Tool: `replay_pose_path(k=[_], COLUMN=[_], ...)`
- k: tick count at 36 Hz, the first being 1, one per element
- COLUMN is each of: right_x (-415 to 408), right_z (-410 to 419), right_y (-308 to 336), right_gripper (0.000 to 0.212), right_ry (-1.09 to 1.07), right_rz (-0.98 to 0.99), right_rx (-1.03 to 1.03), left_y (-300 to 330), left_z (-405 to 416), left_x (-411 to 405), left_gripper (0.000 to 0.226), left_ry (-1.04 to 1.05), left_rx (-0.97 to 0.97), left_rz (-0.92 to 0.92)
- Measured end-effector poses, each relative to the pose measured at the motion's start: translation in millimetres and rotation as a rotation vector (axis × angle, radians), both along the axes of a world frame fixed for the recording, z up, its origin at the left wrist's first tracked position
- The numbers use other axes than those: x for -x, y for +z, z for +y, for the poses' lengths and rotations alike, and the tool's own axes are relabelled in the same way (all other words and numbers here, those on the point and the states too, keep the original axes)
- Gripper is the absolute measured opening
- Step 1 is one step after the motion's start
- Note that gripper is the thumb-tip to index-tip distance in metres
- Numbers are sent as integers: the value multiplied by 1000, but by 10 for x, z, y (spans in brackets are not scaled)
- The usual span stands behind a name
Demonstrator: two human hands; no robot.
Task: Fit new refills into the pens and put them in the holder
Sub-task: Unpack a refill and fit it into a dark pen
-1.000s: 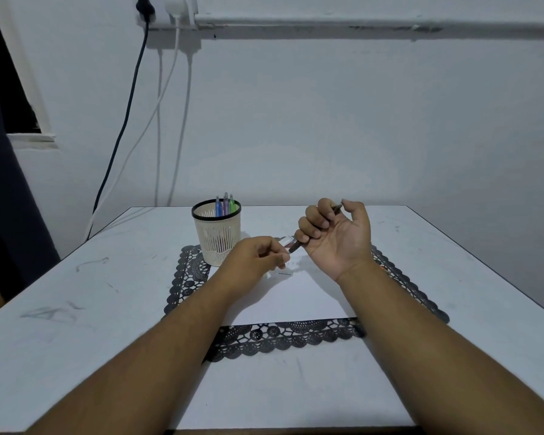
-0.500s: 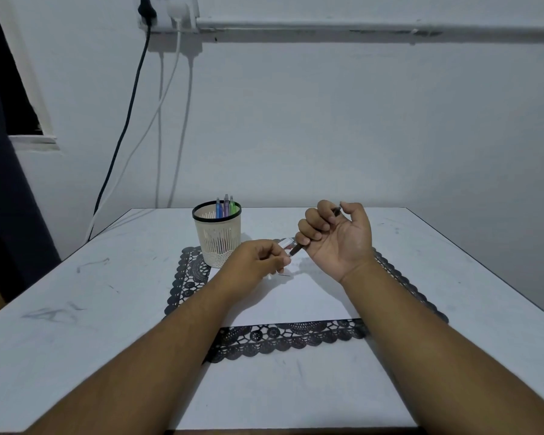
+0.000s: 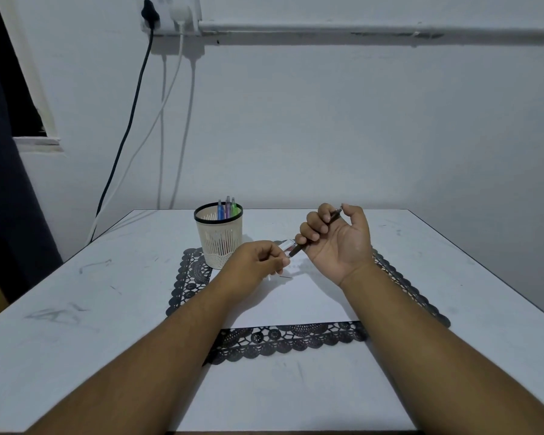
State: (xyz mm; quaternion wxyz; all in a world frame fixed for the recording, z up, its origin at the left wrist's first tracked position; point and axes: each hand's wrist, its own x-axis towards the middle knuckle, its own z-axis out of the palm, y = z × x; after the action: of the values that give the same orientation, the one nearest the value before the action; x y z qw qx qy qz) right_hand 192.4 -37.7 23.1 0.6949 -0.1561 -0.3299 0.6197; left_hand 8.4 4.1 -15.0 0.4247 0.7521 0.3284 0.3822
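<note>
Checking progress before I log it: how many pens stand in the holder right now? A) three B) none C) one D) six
A: three pens, blue, purple and green, stick up from the holder; a fourth pen is in the hands.

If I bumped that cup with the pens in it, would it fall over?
Probably fairly easily. The pen holder looks like thin slotted plastic, so likely light. It is taller than wide, and the pens stick up above its rim, which may make it a bit top-heavy. It stands on the lace mat, so it might catch rather than slide.
</note>
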Motion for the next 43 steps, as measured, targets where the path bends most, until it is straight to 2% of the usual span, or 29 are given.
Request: replay_pose_path(k=[6, 12, 28, 43], right_x=[37, 79, 51, 20], right_z=[40, 28, 7, -6], right_y=[-14, -44, -10, -16], right_gripper=[42, 45, 33, 33], right_ry=[-69, -10, -20, 2], right_rz=[51, 119, -23, 12], right_rx=[88, 79, 38, -2], left_y=[-12, -19, -14, -45], left_z=[27, 8, -70, -52], left_x=[-5, -28, -43, -42], left_gripper=[9, 9, 4, 7], left_ry=[77, 92, 40, -3], left_rx=[-1, -10, 53, 102], left_rz=[-31, -12, -34, -99])
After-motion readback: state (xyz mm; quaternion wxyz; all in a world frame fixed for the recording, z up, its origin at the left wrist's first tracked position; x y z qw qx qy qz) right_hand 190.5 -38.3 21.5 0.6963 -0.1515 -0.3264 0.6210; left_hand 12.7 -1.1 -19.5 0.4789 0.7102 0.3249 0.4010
